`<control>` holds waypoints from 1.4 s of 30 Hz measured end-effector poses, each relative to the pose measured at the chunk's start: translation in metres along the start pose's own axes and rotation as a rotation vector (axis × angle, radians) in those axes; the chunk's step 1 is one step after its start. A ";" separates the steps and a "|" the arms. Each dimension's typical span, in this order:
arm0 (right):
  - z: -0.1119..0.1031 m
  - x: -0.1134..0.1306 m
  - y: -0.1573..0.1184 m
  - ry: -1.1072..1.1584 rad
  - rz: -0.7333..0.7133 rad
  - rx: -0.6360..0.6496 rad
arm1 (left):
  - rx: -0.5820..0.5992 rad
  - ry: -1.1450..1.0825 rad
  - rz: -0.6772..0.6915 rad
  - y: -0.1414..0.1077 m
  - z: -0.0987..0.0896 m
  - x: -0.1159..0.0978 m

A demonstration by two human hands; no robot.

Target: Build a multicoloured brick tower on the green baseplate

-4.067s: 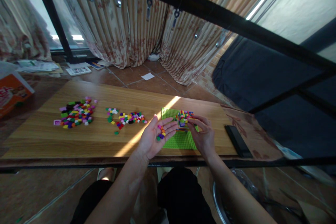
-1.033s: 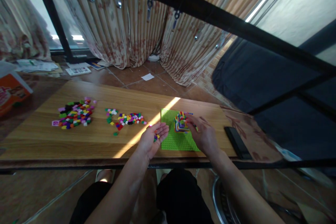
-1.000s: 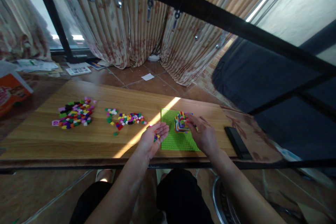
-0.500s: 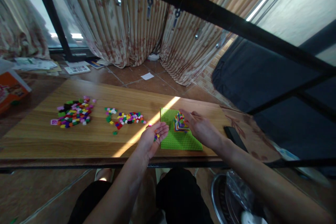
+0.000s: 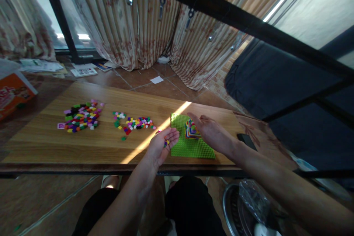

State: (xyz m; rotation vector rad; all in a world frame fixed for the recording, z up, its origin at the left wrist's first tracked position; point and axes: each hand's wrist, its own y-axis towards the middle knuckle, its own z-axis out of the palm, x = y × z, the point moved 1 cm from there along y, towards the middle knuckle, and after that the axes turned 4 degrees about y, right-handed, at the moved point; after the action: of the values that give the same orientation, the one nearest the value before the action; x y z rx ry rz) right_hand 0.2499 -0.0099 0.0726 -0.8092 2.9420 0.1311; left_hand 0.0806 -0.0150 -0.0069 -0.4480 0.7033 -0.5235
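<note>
A green studded baseplate (image 5: pixel 181 149) lies on the wooden table (image 5: pixel 91 151), bearing a small layered structure of colourful bricks (image 5: pixel 190 131). My left hand (image 5: pixel 165 142) is palm up at the baseplate's left edge, cupping several small bricks (image 5: pixel 166 142). Over the right side of the structure is my right hand (image 5: pixel 204 127), its index finger extended across the top; whether its fingertips pinch a brick is too small to tell. Left of my hands lie a smaller loose pile of bricks (image 5: pixel 139 123) and a larger one (image 5: pixel 84 117).
A dark phone (image 5: pixel 246 141) rests right of my right forearm. An orange box (image 5: pixel 15 94) stands at the far left. Beyond the table are papers (image 5: pixel 41 65) and curtains (image 5: pixel 149 25). A metal basin (image 5: pixel 228 206) sits below the front edge.
The whole view has shifted slightly, moving the table contents a little to the right in the picture. Both hands keep nearly the same places by the baseplate and structure.
</note>
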 end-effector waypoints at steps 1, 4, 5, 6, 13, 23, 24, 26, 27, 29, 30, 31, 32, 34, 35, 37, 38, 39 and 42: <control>-0.001 0.000 0.002 -0.011 0.000 0.009 | -0.002 0.002 0.000 0.000 0.000 0.000; -0.002 0.000 0.005 -0.017 -0.005 0.021 | -0.011 0.005 -0.002 -0.001 0.001 -0.001; -0.002 -0.001 0.005 -0.009 -0.002 0.020 | -0.012 0.006 -0.004 -0.002 0.001 -0.001; -0.001 -0.002 0.005 0.003 0.001 0.019 | -0.013 0.005 -0.006 -0.002 0.001 -0.001; 0.004 -0.010 -0.013 0.153 -0.011 -0.094 | -0.028 -0.002 -0.008 -0.001 0.001 -0.001; 0.024 -0.024 -0.017 0.513 0.404 -0.367 | -0.022 0.002 0.006 0.001 0.000 0.001; 0.031 -0.027 -0.017 0.553 0.425 -0.374 | -0.024 0.004 0.008 0.001 0.000 0.001; 0.044 -0.031 -0.017 0.639 0.469 -0.400 | -0.027 0.008 0.011 0.001 -0.001 0.001; 0.049 -0.032 -0.017 0.703 0.497 -0.415 | -0.028 0.008 0.010 0.001 -0.001 0.001; 0.058 -0.032 -0.017 0.900 0.564 -0.432 | -0.030 0.008 0.007 0.002 -0.001 0.001; 0.061 -0.032 -0.017 1.022 0.601 -0.435 | -0.032 0.009 0.005 0.002 -0.001 0.002; 0.063 -0.030 -0.017 1.142 0.635 -0.438 | -0.036 0.011 0.002 0.003 -0.001 0.002; 0.065 -0.028 -0.016 1.245 0.665 -0.443 | -0.038 0.014 -0.001 0.003 -0.001 0.002; 0.066 -0.023 -0.016 1.364 0.709 -0.473 | -0.043 0.022 -0.006 0.004 -0.001 0.003; 0.066 -0.021 -0.015 1.389 0.724 -0.490 | -0.043 0.027 -0.011 0.004 -0.001 0.004; 0.066 -0.018 -0.014 1.413 0.742 -0.507 | -0.037 0.032 -0.015 0.004 -0.001 0.004; 0.067 -0.017 -0.013 1.421 0.749 -0.505 | -0.030 0.032 -0.015 0.003 0.000 0.005; 0.067 -0.017 -0.012 1.426 0.753 -0.495 | -0.018 0.029 -0.011 0.003 0.000 0.005; 0.066 -0.019 -0.011 1.395 0.747 -0.475 | 0.036 0.001 -0.004 0.000 0.001 0.005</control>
State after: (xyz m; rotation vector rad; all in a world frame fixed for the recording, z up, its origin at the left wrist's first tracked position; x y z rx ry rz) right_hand 0.2756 -0.0024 0.0086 0.6161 4.4566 0.4850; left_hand 0.0843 -0.0178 -0.0087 -0.4153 0.6935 -0.5394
